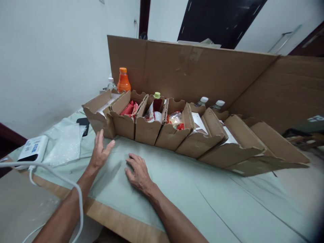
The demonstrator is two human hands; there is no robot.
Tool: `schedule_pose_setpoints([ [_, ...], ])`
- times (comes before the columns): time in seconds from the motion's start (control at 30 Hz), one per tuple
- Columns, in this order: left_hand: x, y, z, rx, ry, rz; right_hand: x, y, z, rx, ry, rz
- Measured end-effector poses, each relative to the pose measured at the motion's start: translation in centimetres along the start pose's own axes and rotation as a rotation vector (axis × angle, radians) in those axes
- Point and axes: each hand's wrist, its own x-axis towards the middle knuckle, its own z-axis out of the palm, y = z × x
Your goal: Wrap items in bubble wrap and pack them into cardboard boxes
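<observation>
My left hand (100,152) is raised just above the table with its fingers stretched out, close to the front of the leftmost cardboard box (97,118); it holds nothing. My right hand (138,173) lies flat on the pale green table cover (189,192), fingers spread, empty. A row of several open cardboard boxes (174,131) runs across the table in front of both hands. Red packets (129,109) fill the second box, a bottle with a green cap (157,101) stands in the third, and clear snack bags (175,119) are in the fourth.
A tall cardboard sheet (192,71) stands behind the boxes. An orange bottle (123,81) and two white-capped bottles (211,103) stand behind the row. At the left lie a white device (32,148) with a cable (63,182), plastic wrap (64,141) and a dark phone (83,123).
</observation>
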Motion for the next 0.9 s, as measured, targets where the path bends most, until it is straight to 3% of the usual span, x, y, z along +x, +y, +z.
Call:
schedule_pose_setpoints([
  [0.2,2.7,0.6,1.3,-0.031,-0.086,-0.062,0.3,-0.1,-0.2,-0.025,-0.033,-0.004],
  [0.27,2.4,1.0,1.1,-0.02,-0.122,-0.057,0.3,-0.2,-0.2,-0.032,-0.033,-0.003],
  [0.37,-1.1,2.2,0.3,0.022,-0.163,-0.024,0.3,-0.5,-0.2,-0.049,-0.035,-0.001],
  [0.53,-10.9,4.7,-0.7,0.087,-0.329,0.099,0.5,-0.7,-0.3,-0.075,-0.078,0.016],
  [0.6,-13.7,5.5,-0.7,0.11,-0.386,0.159,0.8,-0.8,-0.6,-0.085,-0.106,0.025],
  [0.67,-15.0,6.2,-0.9,0.117,-0.403,0.193,1.0,-1.0,-1.0,-0.092,-0.146,0.017],
  [0.77,-14.7,6.7,-1.4,0.129,-0.366,0.203,0.1,-2.1,-2.0,-0.096,-0.228,-0.027],
  [0.9,-14.1,6.8,-2.3,0.127,-0.333,0.179,-5.0,-4.5,-4.0,-0.121,-0.334,-0.112],
])
